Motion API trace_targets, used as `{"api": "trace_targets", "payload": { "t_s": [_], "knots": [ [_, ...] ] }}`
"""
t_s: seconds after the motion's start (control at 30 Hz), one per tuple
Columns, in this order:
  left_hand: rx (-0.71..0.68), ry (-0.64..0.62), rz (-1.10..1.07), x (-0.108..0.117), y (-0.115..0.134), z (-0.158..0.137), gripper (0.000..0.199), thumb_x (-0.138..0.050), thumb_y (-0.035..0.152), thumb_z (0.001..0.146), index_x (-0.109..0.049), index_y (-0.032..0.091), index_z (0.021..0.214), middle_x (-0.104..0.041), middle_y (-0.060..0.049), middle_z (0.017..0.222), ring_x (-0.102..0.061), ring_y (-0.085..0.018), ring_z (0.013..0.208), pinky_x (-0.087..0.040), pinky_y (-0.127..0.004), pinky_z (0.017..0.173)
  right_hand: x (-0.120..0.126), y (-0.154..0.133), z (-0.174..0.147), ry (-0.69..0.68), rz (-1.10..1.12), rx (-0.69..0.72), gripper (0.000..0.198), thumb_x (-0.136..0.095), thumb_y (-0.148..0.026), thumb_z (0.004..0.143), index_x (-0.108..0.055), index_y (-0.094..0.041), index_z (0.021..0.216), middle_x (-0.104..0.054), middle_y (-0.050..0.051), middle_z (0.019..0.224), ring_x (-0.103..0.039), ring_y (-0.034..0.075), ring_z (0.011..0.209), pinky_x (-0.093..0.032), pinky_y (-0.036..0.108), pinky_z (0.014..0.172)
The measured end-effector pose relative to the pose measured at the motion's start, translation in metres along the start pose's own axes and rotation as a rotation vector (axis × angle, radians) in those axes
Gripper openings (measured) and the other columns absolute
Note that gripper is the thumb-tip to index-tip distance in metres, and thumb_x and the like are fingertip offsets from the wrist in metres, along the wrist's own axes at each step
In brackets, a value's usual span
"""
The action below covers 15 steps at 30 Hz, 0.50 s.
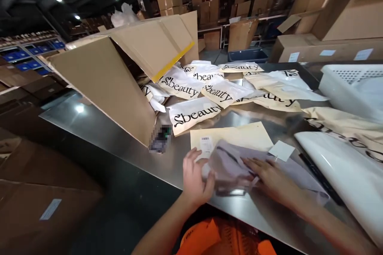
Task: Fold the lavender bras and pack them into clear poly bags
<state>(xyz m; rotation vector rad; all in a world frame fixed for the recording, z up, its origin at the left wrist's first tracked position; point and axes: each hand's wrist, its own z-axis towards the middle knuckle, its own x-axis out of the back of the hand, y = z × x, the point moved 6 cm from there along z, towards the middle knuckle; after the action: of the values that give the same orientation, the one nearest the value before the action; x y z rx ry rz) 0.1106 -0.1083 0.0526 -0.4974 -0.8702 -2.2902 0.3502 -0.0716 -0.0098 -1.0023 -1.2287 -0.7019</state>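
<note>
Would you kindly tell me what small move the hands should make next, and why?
I'd suggest the right hand lay the white tag inward over the lilac item: the tag seems to jut past the item's far edge, close to that hand, while the left hand is at the item's left end.

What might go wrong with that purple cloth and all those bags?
The purple cloth lies near the edge of the table, so it might slip off. The white tag beside the right hand might snag. The printed bags overlap loosely, so they could slide.
</note>
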Motion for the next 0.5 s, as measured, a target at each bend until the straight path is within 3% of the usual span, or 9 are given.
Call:
{"api": "trace_targets", "payload": {
  "t_s": [0.13, 0.2, 0.27, 0.37, 0.43, 0.5],
  "knots": [
    [0.146, -0.518, 0.014, -0.042, -0.009, -0.020, 0.045, -0.052, 0.026, 0.088, -0.053, 0.013, 0.131, -0.050, -0.018, 0.141, -0.037, -0.035, 0.138, -0.035, -0.053, 0.113, -0.030, -0.016, -0.007, 0.196, -0.420, 0.072, 0.052, -0.050, -0.015, 0.086, -0.052, -0.008, 0.137, -0.059, 0.021, 0.131, -0.057, 0.041, 0.118, -0.041, 0.067, 0.098],
    [0.268, -0.632, -0.039, -0.056, -0.018, -0.035, 0.054, -0.048, 0.030, 0.090, -0.044, 0.010, 0.141, -0.040, -0.019, 0.150, -0.032, -0.034, 0.142, -0.029, -0.053, 0.117, -0.034, -0.019, -0.005, 0.261, -0.549, 0.062, 0.050, -0.046, -0.008, 0.086, -0.053, -0.005, 0.135, -0.060, 0.023, 0.128, -0.060, 0.041, 0.113, -0.045, 0.065, 0.094],
    [0.380, -0.634, -0.114, -0.062, -0.027, -0.046, 0.065, -0.044, 0.036, 0.093, -0.027, 0.008, 0.150, -0.030, -0.018, 0.156, -0.027, -0.030, 0.145, -0.025, -0.049, 0.120, -0.032, -0.016, 0.001, 0.268, -0.588, 0.036, 0.050, -0.043, -0.004, 0.085, -0.055, -0.005, 0.134, -0.062, 0.024, 0.125, -0.062, 0.041, 0.109, -0.046, 0.065, 0.091],
    [0.470, -0.609, -0.159, -0.066, -0.038, -0.057, 0.078, -0.044, 0.043, 0.093, -0.012, 0.005, 0.153, -0.020, -0.017, 0.160, -0.019, -0.028, 0.148, -0.022, -0.046, 0.122, -0.020, -0.003, 0.009, 0.170, -0.394, -0.001, 0.057, -0.037, 0.001, 0.082, -0.055, -0.009, 0.135, -0.064, 0.020, 0.122, -0.065, 0.037, 0.107, -0.048, 0.063, 0.091],
    [0.458, -0.656, -0.113, -0.069, -0.040, -0.060, 0.079, -0.046, 0.040, 0.092, -0.012, 0.004, 0.153, -0.020, -0.018, 0.160, -0.017, -0.029, 0.148, -0.018, -0.048, 0.122, -0.003, 0.013, 0.011, 0.083, -0.119, -0.067, 0.070, -0.035, 0.003, 0.075, -0.050, -0.015, 0.140, -0.068, 0.014, 0.118, -0.069, 0.030, 0.100, -0.055, 0.050, 0.087],
    [0.392, -0.734, -0.042, -0.072, -0.037, -0.059, 0.077, -0.048, 0.036, 0.091, -0.015, 0.007, 0.154, -0.023, -0.018, 0.159, -0.016, -0.031, 0.148, -0.014, -0.051, 0.122, 0.024, 0.030, 0.008, 0.089, 0.153, -0.137, 0.072, -0.038, -0.001, 0.072, -0.052, -0.021, 0.139, -0.070, 0.009, 0.114, -0.071, 0.024, 0.095, -0.058, 0.037, 0.082]
  ]
}}
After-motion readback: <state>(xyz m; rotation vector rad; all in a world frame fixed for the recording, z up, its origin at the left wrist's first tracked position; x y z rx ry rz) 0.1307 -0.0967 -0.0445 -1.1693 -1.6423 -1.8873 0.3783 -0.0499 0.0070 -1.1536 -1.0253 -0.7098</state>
